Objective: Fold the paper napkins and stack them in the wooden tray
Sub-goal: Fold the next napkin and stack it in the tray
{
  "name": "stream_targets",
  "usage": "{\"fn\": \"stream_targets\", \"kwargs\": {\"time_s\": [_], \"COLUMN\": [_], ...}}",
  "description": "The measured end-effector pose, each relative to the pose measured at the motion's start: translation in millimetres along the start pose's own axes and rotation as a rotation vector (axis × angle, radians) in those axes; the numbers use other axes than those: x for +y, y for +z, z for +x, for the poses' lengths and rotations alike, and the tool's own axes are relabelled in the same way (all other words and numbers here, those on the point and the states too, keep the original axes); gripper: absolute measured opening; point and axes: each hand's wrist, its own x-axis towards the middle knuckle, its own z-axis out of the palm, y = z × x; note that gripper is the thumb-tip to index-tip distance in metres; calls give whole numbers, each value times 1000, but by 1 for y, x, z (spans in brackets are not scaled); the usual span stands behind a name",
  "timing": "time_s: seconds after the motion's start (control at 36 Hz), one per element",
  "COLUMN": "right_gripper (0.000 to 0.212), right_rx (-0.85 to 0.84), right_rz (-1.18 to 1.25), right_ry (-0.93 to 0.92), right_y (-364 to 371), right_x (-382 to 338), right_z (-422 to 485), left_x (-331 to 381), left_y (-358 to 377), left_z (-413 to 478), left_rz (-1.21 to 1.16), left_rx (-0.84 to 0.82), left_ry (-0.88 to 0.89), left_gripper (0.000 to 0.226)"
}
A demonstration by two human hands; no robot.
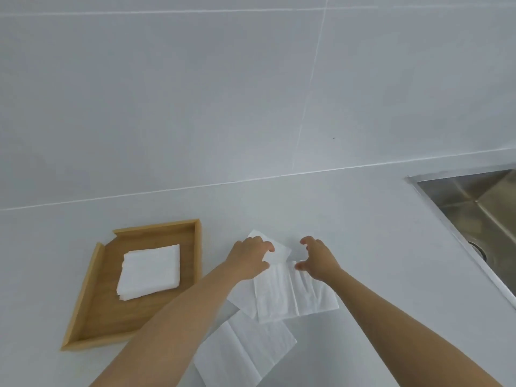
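- Fingers point(266, 245) of the left hand point(248, 258) lie spread and pressed flat on a napkin point(282, 291), seemingly to pin it against the counter point(363, 219) so it cannot slide while the far edge is worked.
- Right hand point(318, 259) hovers just beside them, thumb and forefinger curled a little apart in a narrow pinch at the napkin's far edge; whether they already grip the paper I cannot tell.
- Between and just beyond the two sets of fingertips a white corner point(279, 248) sticks out past the napkin's far edge; whether it is a turned-over flap or a separate sheet I cannot tell.
- Nearer the person than the fingers, partly under the left forearm, a second napkin point(248, 350) lies unfolded, its creases showing; it is probably waiting its turn, kept close so the next reach is short.
- Left of the fingers, near but apart from the loose paper, stands the tray point(92, 311), its open side towards the work; a stack point(149, 270) of folded napkins sits in it, towards the far end.
- Well off to the right is a sink point(480, 202), clear of the paper.
- My judgement: the fold is under way, with at least two napkins still to go into the tray.
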Motion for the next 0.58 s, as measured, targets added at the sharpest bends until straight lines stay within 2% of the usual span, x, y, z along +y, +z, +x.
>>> {"fn": "stream_targets", "kwargs": {"time_s": [0.17, 0.25, 0.42, 0.58], "right_gripper": [60, 57, 52, 28], "right_rx": [72, 70, 82, 62], "right_rz": [53, 20, -73, -12], "right_ry": [284, 352, 355, 387], "right_y": [-8, 5, 25, 29], "right_x": [63, 72, 54, 58], "right_z": [-32, -38, -46, -43], "left_x": [62, 73, 76, 92], "left_y": [11, 19, 31, 37], "left_z": [50, 60, 60, 71], "left_rz": [143, 217, 449, 547], "left_rx": [-44, -79, -97, -91], "left_ry": [221, 287, 467, 585], "left_gripper": [40, 45, 70, 59]}}
